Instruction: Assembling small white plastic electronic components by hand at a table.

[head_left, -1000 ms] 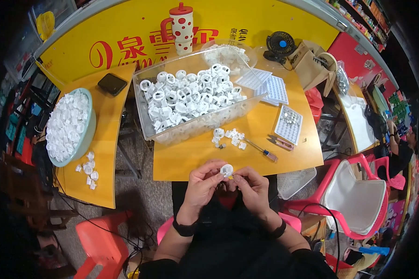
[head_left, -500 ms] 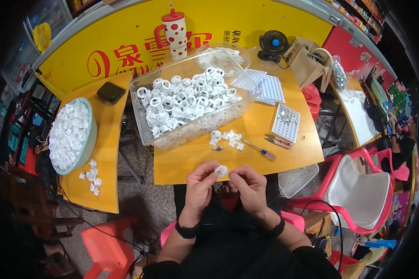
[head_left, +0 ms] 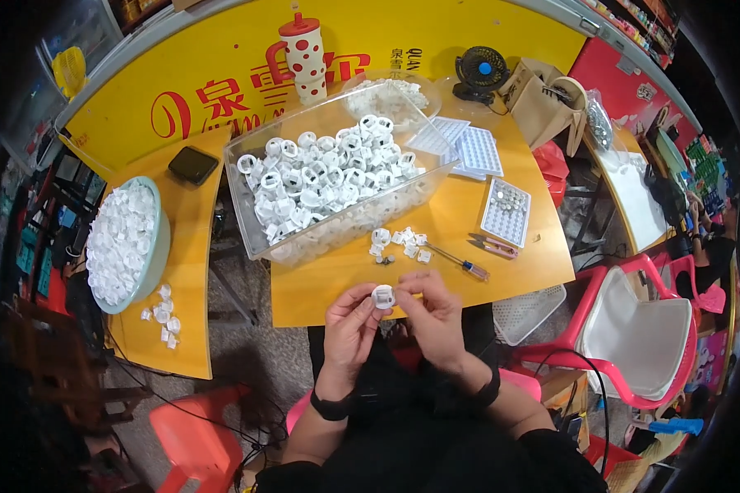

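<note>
In front of the table's near edge, my left hand (head_left: 347,327) pinches a small round white plastic part (head_left: 383,297) between thumb and fingers. A squarish recess shows in the part's upturned face. Close at its right side is my right hand (head_left: 436,322), its fingertips beside or touching the rim. Motion blurs those fingers, so whether they grip anything is unclear. On the table just beyond lie several loose white pieces (head_left: 407,239), a few small grey bits (head_left: 385,260) and a screwdriver (head_left: 462,264).
A clear plastic bin (head_left: 259,238) full of white parts fills the table's middle. Pliers (head_left: 493,246) lie beside a grid tray (head_left: 506,215) of small round pieces. More white parts heap a green basin (head_left: 163,238) on the left table. A fan (head_left: 481,72) and tumbler (head_left: 302,57) stand behind.
The white part has shifted slightly left, its recessed face now turned up. My right hand has moved up and left, closer to the part, its fingers now blurred.
</note>
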Action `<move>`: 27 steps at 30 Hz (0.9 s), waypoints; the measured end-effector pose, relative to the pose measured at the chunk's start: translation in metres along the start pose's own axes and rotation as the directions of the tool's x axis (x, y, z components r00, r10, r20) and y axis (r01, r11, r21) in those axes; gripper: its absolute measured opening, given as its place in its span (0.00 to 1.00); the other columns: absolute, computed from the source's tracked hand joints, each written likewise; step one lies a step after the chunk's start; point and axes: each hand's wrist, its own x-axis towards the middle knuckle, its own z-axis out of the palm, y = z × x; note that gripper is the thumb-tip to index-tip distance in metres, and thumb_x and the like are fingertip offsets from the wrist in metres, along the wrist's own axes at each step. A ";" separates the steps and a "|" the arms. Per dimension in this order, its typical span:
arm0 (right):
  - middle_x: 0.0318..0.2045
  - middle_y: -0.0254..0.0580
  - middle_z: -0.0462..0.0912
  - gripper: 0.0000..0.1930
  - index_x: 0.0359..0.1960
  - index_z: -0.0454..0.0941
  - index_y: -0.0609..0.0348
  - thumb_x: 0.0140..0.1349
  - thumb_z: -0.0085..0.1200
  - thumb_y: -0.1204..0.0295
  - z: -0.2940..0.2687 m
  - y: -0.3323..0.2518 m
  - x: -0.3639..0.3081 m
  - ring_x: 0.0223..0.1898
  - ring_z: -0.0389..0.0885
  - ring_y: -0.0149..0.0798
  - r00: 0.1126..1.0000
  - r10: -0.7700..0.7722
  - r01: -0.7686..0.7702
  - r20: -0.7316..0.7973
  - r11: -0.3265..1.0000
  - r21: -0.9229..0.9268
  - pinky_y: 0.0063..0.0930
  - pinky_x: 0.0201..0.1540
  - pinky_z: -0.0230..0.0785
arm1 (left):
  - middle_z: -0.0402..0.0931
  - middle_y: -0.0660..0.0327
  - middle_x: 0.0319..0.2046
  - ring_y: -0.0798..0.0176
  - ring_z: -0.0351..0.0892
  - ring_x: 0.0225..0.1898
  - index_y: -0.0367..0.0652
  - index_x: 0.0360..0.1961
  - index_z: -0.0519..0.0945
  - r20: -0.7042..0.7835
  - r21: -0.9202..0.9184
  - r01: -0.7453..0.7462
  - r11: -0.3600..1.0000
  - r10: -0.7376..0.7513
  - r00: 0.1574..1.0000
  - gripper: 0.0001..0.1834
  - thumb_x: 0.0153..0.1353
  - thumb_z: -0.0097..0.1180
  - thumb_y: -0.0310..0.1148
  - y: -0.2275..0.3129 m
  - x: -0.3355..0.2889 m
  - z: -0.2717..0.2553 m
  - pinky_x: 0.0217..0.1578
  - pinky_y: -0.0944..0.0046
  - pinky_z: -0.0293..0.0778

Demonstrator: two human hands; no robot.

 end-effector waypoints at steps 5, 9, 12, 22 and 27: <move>0.41 0.45 0.72 0.03 0.32 0.79 0.62 0.55 0.57 0.80 0.004 0.010 -0.013 0.45 0.72 0.36 0.993 0.102 -0.099 -0.054 0.994 0.052 0.25 0.46 0.65 | 0.77 0.51 0.42 0.59 0.79 0.44 0.31 0.45 0.75 0.019 -0.013 0.016 1.000 -0.016 1.000 0.11 0.62 0.49 0.19 -0.003 -0.001 -0.003 0.46 0.61 0.77; 0.48 0.45 0.70 0.06 0.34 0.80 0.62 0.54 0.57 0.82 0.000 0.017 -0.008 0.50 0.70 0.36 0.987 -0.162 0.161 0.019 0.958 -0.236 0.27 0.51 0.62 | 0.76 0.52 0.42 0.60 0.78 0.44 0.31 0.44 0.75 0.009 0.000 0.017 1.000 -0.017 1.000 0.10 0.62 0.48 0.19 -0.001 0.000 0.003 0.47 0.62 0.76; 0.48 0.48 0.71 0.07 0.34 0.81 0.61 0.52 0.59 0.82 0.002 0.014 -0.008 0.50 0.70 0.39 0.968 -0.251 0.240 0.014 0.908 -0.343 0.31 0.53 0.61 | 0.76 0.52 0.43 0.61 0.77 0.45 0.31 0.43 0.75 0.028 -0.001 0.012 1.000 -0.012 1.000 0.09 0.62 0.48 0.18 -0.001 0.001 0.003 0.47 0.63 0.75; 0.49 0.51 0.71 0.09 0.32 0.81 0.58 0.47 0.60 0.81 0.002 0.007 -0.009 0.48 0.71 0.44 0.943 -0.331 0.303 0.039 0.802 -0.515 0.33 0.49 0.64 | 0.76 0.53 0.42 0.63 0.77 0.44 0.31 0.42 0.76 0.065 0.073 -0.006 0.997 0.001 0.998 0.09 0.61 0.48 0.17 0.000 -0.001 0.005 0.46 0.68 0.74; 0.49 0.52 0.71 0.09 0.32 0.80 0.59 0.48 0.59 0.81 0.000 0.004 -0.004 0.46 0.71 0.47 0.902 -0.415 0.401 0.116 0.711 -0.578 0.34 0.45 0.64 | 0.76 0.54 0.41 0.65 0.77 0.43 0.31 0.42 0.76 0.062 0.106 -0.007 0.994 0.001 0.998 0.09 0.61 0.48 0.17 -0.001 -0.001 0.005 0.45 0.69 0.74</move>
